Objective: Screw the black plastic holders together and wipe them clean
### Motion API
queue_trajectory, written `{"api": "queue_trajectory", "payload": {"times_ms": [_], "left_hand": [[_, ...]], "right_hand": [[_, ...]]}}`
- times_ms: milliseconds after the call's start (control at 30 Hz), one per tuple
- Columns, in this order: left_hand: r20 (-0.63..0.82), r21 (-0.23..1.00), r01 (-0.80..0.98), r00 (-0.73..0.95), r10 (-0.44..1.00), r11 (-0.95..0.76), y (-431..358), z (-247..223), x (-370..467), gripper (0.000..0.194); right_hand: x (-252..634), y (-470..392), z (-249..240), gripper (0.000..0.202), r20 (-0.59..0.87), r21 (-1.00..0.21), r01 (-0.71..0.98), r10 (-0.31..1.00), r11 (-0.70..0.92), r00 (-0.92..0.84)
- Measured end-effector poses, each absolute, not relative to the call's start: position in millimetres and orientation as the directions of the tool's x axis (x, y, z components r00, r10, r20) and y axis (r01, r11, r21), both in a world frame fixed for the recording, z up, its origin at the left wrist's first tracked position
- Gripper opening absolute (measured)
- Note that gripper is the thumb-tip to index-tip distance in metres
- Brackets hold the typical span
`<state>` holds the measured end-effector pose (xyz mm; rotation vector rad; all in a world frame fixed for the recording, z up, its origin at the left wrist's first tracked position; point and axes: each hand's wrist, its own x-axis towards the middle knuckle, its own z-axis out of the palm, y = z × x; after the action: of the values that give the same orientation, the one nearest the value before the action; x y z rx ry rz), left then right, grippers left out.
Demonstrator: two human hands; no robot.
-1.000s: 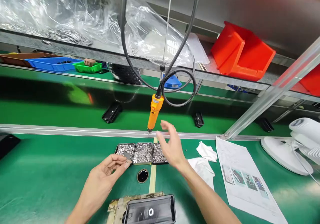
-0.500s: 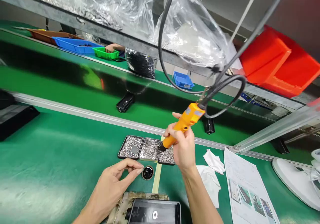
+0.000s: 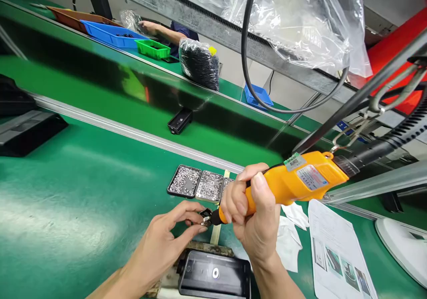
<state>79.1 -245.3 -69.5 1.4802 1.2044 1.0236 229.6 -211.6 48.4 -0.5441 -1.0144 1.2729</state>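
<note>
My right hand [image 3: 255, 208] is wrapped round an orange electric screwdriver [image 3: 296, 179], whose black tip points down and left. At that tip, my left hand [image 3: 173, 234] pinches a small shiny metal part [image 3: 206, 221]; its exact shape is too small to tell. Just behind the fingertips lies a small dark round dish [image 3: 206, 212], partly hidden. Below the hands, a black rectangular device [image 3: 215, 273] with a pale ring on it rests on a worn fixture [image 3: 170, 285]. Trays of small metal parts [image 3: 184, 181] stand behind the hands, the rightmost partly covered by my right hand.
White cloths [image 3: 288, 243] and a printed sheet [image 3: 338, 254] lie at the right, near a white round base [image 3: 403, 245]. A black stand [image 3: 30, 130] is at the left. Cables and a metal shelf [image 3: 200, 21] cross above. A person's arm [image 3: 167, 33] shows beyond coloured bins.
My right hand has brought the screwdriver from above the trays down and towards my left fingertips, tilting it flatter. A metal part now shows between the tool tip and my left fingers. The view has shifted.
</note>
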Motion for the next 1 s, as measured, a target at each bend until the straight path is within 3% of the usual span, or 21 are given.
{"api": "queue_trajectory", "payload": {"times_ms": [467,900,1000], "left_hand": [[0.156,0.950,0.264,0.051,0.986,-0.164,-253.0,-66.7,82.1,0.009],[0.115,0.955,0.272,0.035,0.993,-0.120,-255.2,-62.8,84.1,0.010],[0.090,0.954,0.285,0.023,0.996,-0.093,-255.9,-61.4,83.4,0.021]], "right_hand": [[221.0,-220.8,34.3,0.012,0.331,-0.861,-0.435,0.940,0.266,-0.082],[215.6,-221.7,33.1,0.014,0.295,-0.854,-0.467,0.953,0.227,-0.076],[215.7,-224.4,33.8,0.010,0.321,-0.855,-0.451,0.944,0.256,-0.072]]}}
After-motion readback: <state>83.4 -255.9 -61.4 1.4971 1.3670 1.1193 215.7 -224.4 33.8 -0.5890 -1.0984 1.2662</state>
